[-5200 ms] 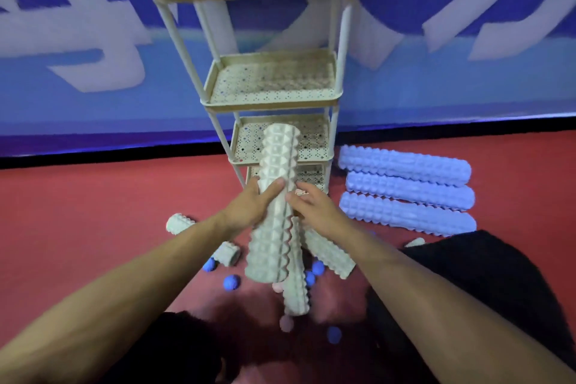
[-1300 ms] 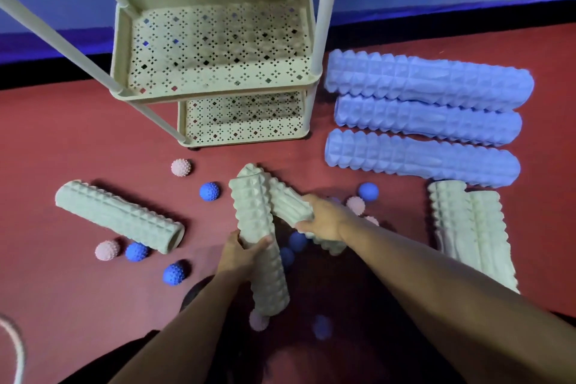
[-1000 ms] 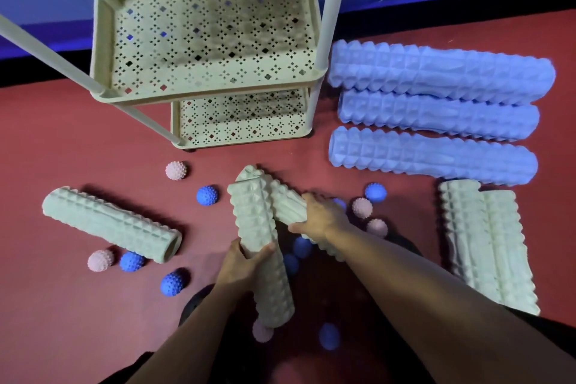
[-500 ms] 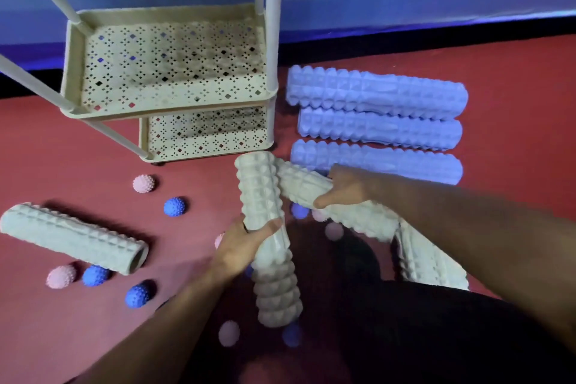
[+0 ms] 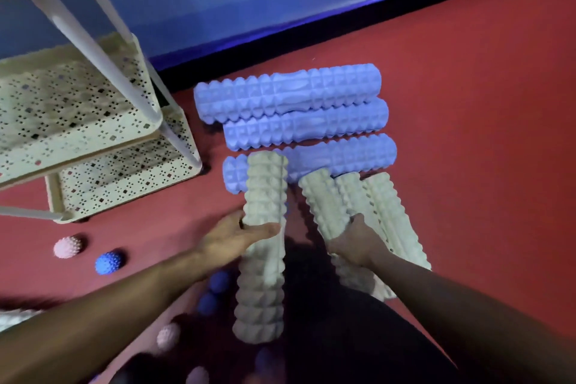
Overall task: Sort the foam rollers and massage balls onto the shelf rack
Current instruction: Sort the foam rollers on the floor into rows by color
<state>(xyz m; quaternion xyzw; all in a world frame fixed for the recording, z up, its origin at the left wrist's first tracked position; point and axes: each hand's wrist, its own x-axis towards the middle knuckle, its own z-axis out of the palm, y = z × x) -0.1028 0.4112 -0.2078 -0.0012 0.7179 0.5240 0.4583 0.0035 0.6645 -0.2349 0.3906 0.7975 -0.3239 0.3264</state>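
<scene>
My left hand (image 5: pixel 237 235) grips a pale green ridged foam roller (image 5: pixel 263 287) around its middle, held lengthwise above the floor. My right hand (image 5: pixel 353 243) holds a second pale green roller (image 5: pixel 324 206), laid against two more pale green rollers (image 5: pixel 389 215) on the red floor. Three lilac rollers (image 5: pixel 290 93) lie side by side just beyond them. The cream perforated shelf rack (image 5: pixel 78 121) stands at the left with bare lower tiers. A pink spiky ball (image 5: pixel 67 246) and a blue spiky ball (image 5: pixel 108 262) rest in front of the rack.
More blue balls (image 5: pixel 215 284) and pink balls (image 5: pixel 168 337) lie under my left forearm. A blue wall with a black base strip (image 5: pixel 343 12) runs behind the rollers. Bare red floor (image 5: pixel 483 134) extends to the right. My dark-clothed lap (image 5: pixel 343 337) fills the bottom centre.
Both hands have carried their pale green rollers to the right; the right one now rests beside the two pale green rollers on the floor. The view has swung right, pushing the rack left.
</scene>
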